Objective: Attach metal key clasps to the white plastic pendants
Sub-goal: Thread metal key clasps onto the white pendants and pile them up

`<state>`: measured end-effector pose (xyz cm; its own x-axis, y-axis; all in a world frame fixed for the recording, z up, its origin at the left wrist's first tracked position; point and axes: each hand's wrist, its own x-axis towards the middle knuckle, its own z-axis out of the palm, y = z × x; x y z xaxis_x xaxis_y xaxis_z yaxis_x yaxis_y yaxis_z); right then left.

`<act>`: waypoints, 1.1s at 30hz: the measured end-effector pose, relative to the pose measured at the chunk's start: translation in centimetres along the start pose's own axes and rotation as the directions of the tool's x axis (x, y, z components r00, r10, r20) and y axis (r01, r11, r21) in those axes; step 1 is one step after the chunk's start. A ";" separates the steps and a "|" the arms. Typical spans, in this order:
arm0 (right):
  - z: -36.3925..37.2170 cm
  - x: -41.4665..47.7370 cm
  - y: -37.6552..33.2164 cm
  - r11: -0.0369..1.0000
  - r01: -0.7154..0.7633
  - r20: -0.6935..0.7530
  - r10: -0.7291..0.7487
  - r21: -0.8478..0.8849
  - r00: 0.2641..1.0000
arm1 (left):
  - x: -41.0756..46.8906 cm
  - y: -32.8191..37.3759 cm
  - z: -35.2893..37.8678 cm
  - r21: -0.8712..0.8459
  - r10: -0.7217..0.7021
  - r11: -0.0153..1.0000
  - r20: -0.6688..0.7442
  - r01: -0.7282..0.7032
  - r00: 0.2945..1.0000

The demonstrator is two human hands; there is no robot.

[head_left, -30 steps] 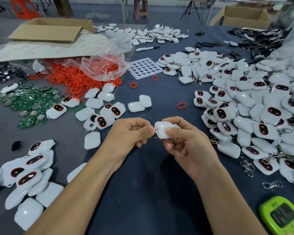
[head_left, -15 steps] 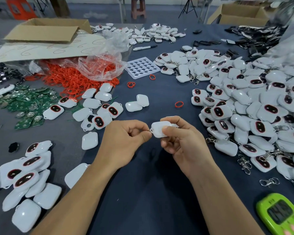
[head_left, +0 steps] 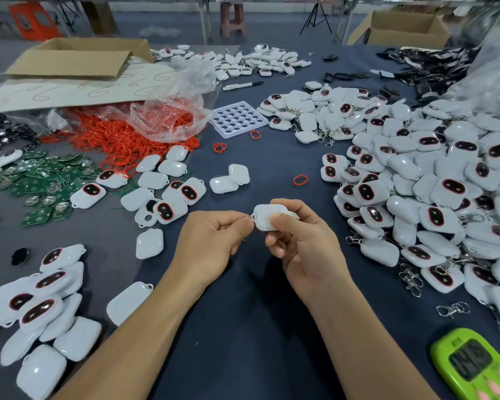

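My right hand (head_left: pixel 299 243) grips a white plastic pendant (head_left: pixel 264 216) over the middle of the dark table, thumb across its face. My left hand (head_left: pixel 211 238) pinches a small metal clasp ring (head_left: pixel 248 218) at the pendant's left corner loop; most of the clasp is hidden inside my fingers. Loose metal key clasps (head_left: pixel 452 308) lie at the right, near a large heap of white pendants (head_left: pixel 433 197), some with clasps on them. More pendants lie at the lower left (head_left: pixel 41 307) and in front of my hands (head_left: pixel 168 192).
A pile of red rings (head_left: pixel 122 140) spills from a clear bag beside a cardboard box (head_left: pixel 75 57). Green circuit boards (head_left: pixel 38 183) lie at the left. A white hole tray (head_left: pixel 237 119) and a marker (head_left: pixel 243 85) sit behind. A green timer (head_left: pixel 474 368) is at the lower right.
Both hands have stayed together at the centre, shifting only slightly. The pendant has turned a little in my right hand while my left fingers keep working at its corner.
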<state>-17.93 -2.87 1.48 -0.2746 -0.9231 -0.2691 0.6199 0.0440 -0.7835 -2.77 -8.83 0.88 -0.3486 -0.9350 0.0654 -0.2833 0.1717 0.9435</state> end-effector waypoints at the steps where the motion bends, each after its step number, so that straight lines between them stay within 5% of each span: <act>1: -0.1 0.0 0.0 0.999 0.030 -0.001 -0.030 -0.030 1.000 | 0.0 -0.1 -0.1 0.092 0.045 0.995 -0.010 -0.044 0.999; 5: 0.2 -0.2 0.5 0.913 0.215 0.032 -0.217 -0.347 0.976 | -0.1 -0.2 -0.7 0.531 0.215 0.826 0.013 -0.189 0.976; 8: 0.4 -0.4 0.8 0.847 0.260 0.055 -0.265 -0.464 0.963 | -0.7 -0.2 -0.7 0.658 0.287 0.712 0.048 -0.246 0.957; 10: 0.3 -0.5 0.6 0.903 0.212 0.023 -0.220 -0.374 0.975 | -0.9 -0.2 -0.6 0.574 0.250 0.789 0.024 -0.218 0.968; 14: 0.2 -0.3 -0.2 0.996 0.021 -0.013 -0.022 -0.084 1.000 | 0.0 -0.1 -0.3 0.092 0.045 0.995 0.006 -0.045 0.999; 18: 0.5 -0.3 0.1 0.997 -0.059 0.021 0.058 0.056 0.998 | 0.1 0.4 -0.9 -0.128 -0.013 0.991 0.101 0.026 0.995; 23: 0.7 -0.4 0.4 1.000 -0.024 0.031 0.024 0.007 0.999 | 0.0 0.4 -1.1 -0.181 -0.032 0.982 0.082 0.046 0.996; 27: 0.4 -0.5 0.4 0.973 0.092 -0.028 -0.101 -0.212 0.995 | -0.1 0.0 -0.6 0.184 0.013 0.983 0.054 -0.023 0.998; 31: 0.4 -0.6 1.3 0.711 0.261 0.028 -0.322 -0.653 0.946 | -0.4 0.2 0.1 0.650 0.054 0.757 0.043 -0.069 0.998; 33: 0.6 -0.7 1.4 0.705 0.252 0.019 -0.320 -0.663 0.947 | -0.8 0.2 0.4 0.771 0.142 0.627 0.026 -0.110 0.990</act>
<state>-16.44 -2.41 0.83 -0.4442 -0.8959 0.0066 -0.1197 0.0520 -0.9914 -2.88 -7.93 0.85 -0.4083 -0.8928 0.1901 -0.8281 0.4499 0.3344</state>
